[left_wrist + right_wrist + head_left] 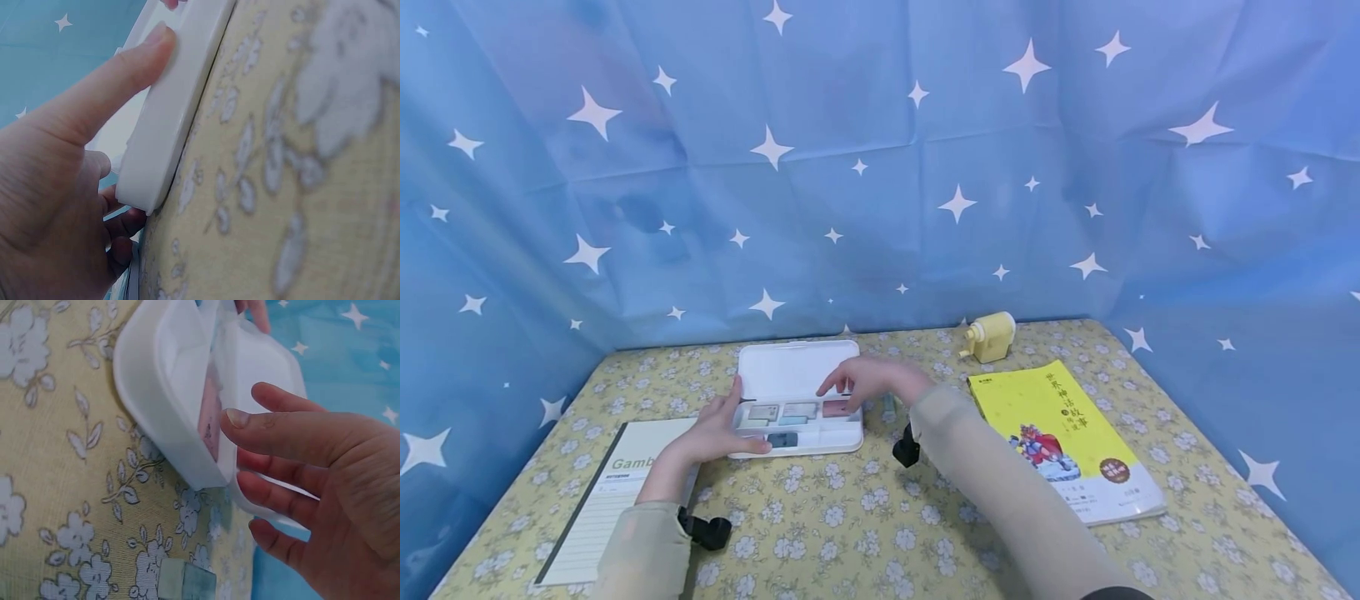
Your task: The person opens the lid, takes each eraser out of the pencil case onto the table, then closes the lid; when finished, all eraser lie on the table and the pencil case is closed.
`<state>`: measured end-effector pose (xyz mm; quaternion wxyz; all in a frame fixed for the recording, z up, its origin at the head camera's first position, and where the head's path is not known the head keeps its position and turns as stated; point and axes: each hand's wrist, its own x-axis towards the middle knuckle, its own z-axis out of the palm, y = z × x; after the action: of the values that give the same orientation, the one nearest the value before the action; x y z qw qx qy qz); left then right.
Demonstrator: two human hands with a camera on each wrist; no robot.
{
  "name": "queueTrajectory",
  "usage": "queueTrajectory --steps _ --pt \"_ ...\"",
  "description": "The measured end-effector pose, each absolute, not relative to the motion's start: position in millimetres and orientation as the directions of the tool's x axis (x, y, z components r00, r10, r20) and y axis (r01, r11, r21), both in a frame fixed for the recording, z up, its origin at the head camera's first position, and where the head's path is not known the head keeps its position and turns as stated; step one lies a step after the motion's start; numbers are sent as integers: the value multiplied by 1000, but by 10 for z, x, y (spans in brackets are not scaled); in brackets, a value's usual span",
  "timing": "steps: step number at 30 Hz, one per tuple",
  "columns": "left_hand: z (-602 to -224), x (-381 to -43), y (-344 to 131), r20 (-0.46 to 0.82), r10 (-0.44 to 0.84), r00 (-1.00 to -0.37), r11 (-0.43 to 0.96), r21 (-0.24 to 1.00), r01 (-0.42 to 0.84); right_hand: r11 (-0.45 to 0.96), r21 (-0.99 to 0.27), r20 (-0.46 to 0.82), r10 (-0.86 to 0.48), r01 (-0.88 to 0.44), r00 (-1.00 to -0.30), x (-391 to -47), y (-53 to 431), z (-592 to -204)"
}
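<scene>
A white pencil case lies on the table with its lid folded back. My left hand grips its left end, thumb along the front wall and fingers round the side. Over the right end hovers my right hand, its fingers loosely bent and apart with nothing between them. Below its thumb a pink eraser sits in a right-hand compartment. Pale block-shaped erasers fill neighbouring compartments, and a dark grey-blue block lies in the front one near my left thumb.
Just right of the case stands a small greenish block. A yellow pencil sharpener is at the back, a yellow book to the right, and a notebook to the left, partly under my left forearm. Starred blue cloth hangs behind.
</scene>
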<state>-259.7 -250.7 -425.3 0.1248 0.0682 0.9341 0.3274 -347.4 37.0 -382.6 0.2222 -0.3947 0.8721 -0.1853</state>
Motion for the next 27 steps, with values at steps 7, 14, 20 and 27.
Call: queueTrajectory --steps 7,14,20,27 --pt "-4259 -2602 -2503 -186 211 -959 774 631 48 616 -435 -241 -783 -657 -574 -3478 355 -3867" --pt "-4274 -2612 -2508 -179 213 -961 778 625 55 618 -382 -250 -785 -687 -567 -3475 339 -3879" --pt "-4281 -2617 -2514 -179 214 -960 782 621 59 615 -359 -244 -788 -702 -566 -3482 332 -3905" --pt "-4281 -2616 -2519 -181 211 -961 783 620 55 611 -336 -212 -791 -717 -574 -3455 312 -3943"
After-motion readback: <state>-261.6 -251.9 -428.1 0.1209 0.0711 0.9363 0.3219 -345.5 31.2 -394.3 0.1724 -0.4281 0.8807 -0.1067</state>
